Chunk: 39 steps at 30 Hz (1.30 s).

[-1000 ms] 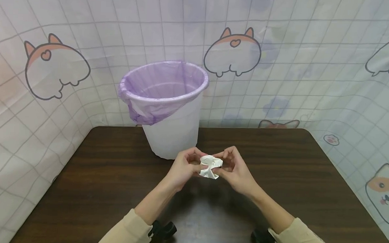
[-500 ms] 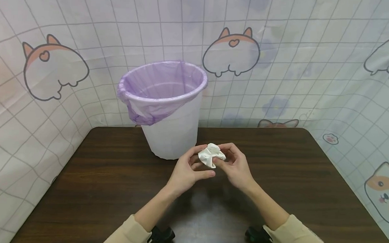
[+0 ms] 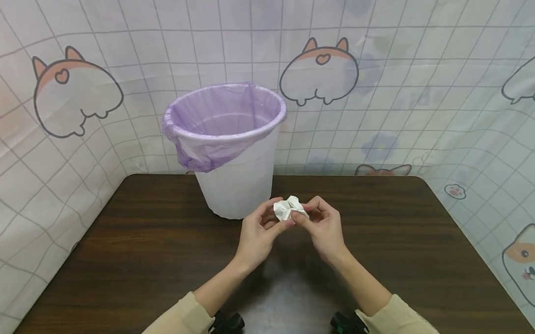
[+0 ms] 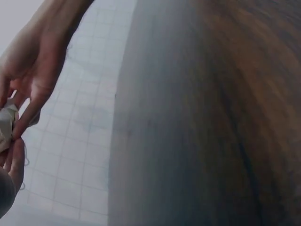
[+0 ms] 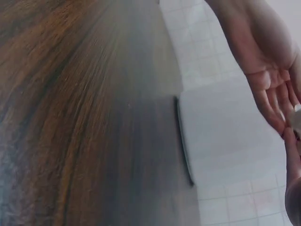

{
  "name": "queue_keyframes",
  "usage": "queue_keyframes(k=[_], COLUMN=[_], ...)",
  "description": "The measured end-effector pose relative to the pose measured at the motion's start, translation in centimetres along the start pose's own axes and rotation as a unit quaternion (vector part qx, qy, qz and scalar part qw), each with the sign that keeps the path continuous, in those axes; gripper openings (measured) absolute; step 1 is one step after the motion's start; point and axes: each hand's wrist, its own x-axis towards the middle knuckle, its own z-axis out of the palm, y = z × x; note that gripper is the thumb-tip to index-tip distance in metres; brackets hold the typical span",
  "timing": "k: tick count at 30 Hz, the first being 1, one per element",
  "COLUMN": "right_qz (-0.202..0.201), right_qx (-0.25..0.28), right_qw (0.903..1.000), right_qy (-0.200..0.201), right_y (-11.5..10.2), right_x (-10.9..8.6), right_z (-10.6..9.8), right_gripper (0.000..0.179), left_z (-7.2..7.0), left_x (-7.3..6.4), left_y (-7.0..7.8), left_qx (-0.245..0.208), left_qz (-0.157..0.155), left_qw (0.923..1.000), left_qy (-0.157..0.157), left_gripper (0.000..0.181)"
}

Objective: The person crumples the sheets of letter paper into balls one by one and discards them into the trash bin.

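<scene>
A crumpled piece of white paper (image 3: 288,208) is held between both hands above the table. My left hand (image 3: 254,235) has its fingers behind the paper's left side, with the thumb along the lower edge. From the other side, my right hand (image 3: 327,233) pinches it between thumb and fingers. The two thumb tips almost meet at the paper's front. In the left wrist view the paper (image 4: 6,125) shows at the left edge, under the right hand's fingers (image 4: 29,110). Only a sliver of the paper (image 5: 296,120) appears in the right wrist view.
A white bin (image 3: 236,185) with a purple liner (image 3: 206,152) over its rim stands just behind the hands, at the back of the dark wooden table (image 3: 136,260). A grid-patterned curtain (image 3: 407,93) with cartoon animals encloses the back and sides.
The paper has risen slightly, away from me, and looks more tightly bunched. My left thumb let go of its front, stretched out below it, then came back against its lower edge.
</scene>
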Motion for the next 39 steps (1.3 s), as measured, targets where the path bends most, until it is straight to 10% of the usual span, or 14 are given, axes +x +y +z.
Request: queue_keyframes(k=[15, 31, 39], right_qz=[-0.026, -0.047, -0.014], right_qx=[-0.092, -0.063, -0.072], right_qw=[0.9838, 0.9879, 0.9901], right_qy=[-0.151, -0.134, -0.12], right_y=[-0.5, 0.8, 0.0], right_x=[0.8, 0.2, -0.1], right_z=[-2.7, -2.1, -2.7], right_gripper=[0.06, 0.02, 0.023], left_z=[-1.0, -0.8, -1.4], left_x=[1.1, 0.8, 0.9], left_y=[1.2, 0.1, 0.9], left_qx=[-0.015, 0.038, 0.038], left_qz=[-0.086, -0.056, -0.052], left_qw=[0.9962, 0.9977, 0.9964], left_qy=[0.005, 0.007, -0.055], left_gripper=[0.023, 0.013, 0.037])
